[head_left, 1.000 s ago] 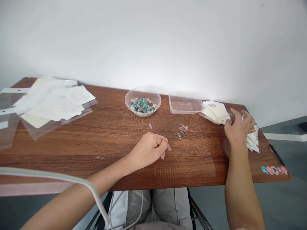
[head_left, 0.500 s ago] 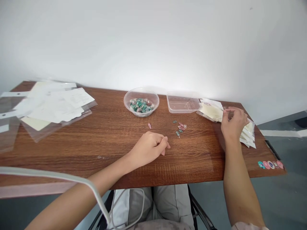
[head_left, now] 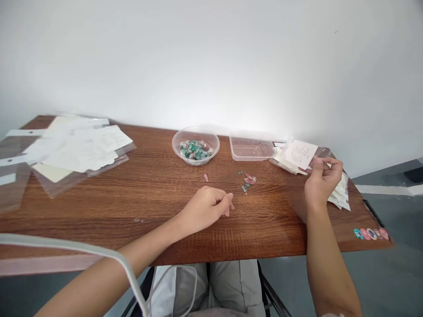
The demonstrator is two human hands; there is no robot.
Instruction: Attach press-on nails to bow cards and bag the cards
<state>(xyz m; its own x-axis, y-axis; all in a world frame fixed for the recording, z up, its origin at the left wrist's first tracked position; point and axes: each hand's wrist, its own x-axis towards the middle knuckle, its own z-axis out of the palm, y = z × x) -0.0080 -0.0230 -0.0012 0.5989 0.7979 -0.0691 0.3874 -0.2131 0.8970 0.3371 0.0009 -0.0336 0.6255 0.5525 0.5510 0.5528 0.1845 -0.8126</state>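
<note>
My right hand [head_left: 323,180] pinches a clear plastic bag [head_left: 320,154] with a printed white card [head_left: 300,152] in it, lifted over the right-hand bag pile. Loosely curled, my left hand [head_left: 209,209] rests on the wooden table; whether its fingers hold something small is hidden. Beyond it lie one pink press-on nail [head_left: 206,177] and, to the right, a small group of pink and green nails [head_left: 248,180]. A round clear bowl [head_left: 177,152] holds many green, pink and clear pieces. Beside it stands a rectangular clear tray [head_left: 235,157] with nothing visible inside.
White cards in clear bags [head_left: 79,145] are heaped at the table's left. More cream and white packets [head_left: 339,193] lie under and beside my right hand. Round stickers [head_left: 372,234] and a black pen [head_left: 373,212] are by the right edge. A white cable [head_left: 82,248] crosses the lower left.
My right hand has picked a bagged card up from the right pile, and its printed face now shows. My left hand has stayed in place. The view has tilted slightly upward.
</note>
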